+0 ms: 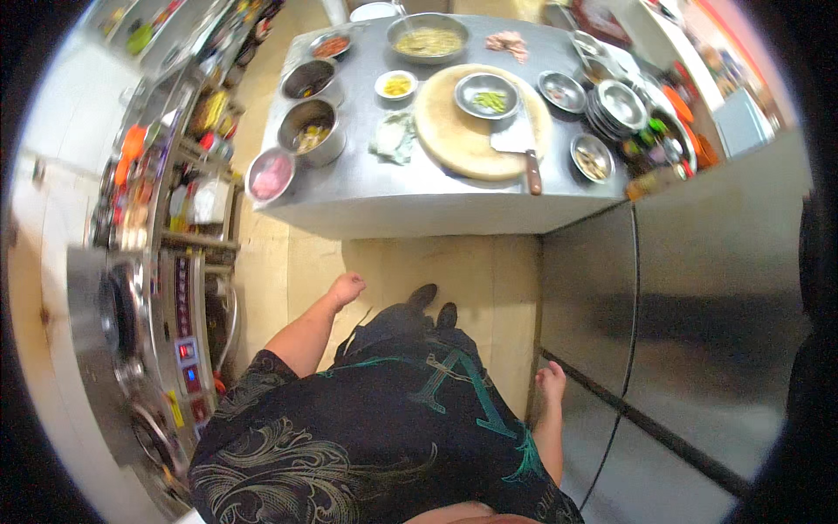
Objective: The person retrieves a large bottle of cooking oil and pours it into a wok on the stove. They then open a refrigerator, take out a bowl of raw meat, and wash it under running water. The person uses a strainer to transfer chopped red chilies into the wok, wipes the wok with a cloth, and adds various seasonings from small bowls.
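Note:
My left hand [346, 289] hangs over the tiled floor, its fingers curled in with nothing seen in them. On the other side my right hand [551, 382] is beside the stainless-steel cabinet doors; its fingers are blurred, and no object shows there. Before me stands a steel worktable [366, 187]. A round wooden chopping board [445, 141] lies on it, bearing a metal bowl [466, 85] with cut green vegetable pieces [491, 100]. Beside the bowl rests a cleaver [514, 139], its brown handle [533, 173] jutting past the board. Crumpled clear plastic [393, 139] lies left of the board.
Along the table's left are a bowl of pink meat [272, 177], two deep metal pots [337, 141] and a bowl of red pieces [330, 46]. A large basin [429, 42] stands at the back. Stacked metal bowls [619, 108] are right. A cooking range [186, 314] flanks my left.

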A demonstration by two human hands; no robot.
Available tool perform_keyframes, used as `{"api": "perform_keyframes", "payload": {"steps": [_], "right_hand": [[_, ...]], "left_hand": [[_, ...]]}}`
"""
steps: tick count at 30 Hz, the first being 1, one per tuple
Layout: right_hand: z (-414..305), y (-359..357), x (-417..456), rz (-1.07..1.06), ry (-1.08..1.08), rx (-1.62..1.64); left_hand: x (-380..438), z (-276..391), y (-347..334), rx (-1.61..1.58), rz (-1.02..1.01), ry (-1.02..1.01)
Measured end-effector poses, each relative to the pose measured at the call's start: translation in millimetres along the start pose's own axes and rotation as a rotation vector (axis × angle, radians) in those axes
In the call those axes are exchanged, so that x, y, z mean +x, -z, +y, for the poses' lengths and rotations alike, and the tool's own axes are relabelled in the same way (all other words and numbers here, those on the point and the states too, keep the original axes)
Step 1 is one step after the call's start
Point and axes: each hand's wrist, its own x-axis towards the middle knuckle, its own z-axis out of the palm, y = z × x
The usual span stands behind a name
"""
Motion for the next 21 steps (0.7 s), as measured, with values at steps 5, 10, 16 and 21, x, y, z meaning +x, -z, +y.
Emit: {"api": "perform_keyframes", "payload": {"steps": [5,10,16,21], "right_hand": [[-68,-104,80,-0.356,0.532,-0.582],[-258,-283,-16,-0.664,1.013,-0.680],[-401,-494,-36,-0.597,1.366,-0.870],[-393,-561,9,-0.150,1.543,-1.101]], "left_hand": [[-69,-49,26,-0.185,0.201,0.079],[-132,-190,20,-0.514,0.367,0.307],[-196,-336,-15,-0.909,0.397,0.496],[-229,-380,13,-0.789,0.325,0.323]]}}
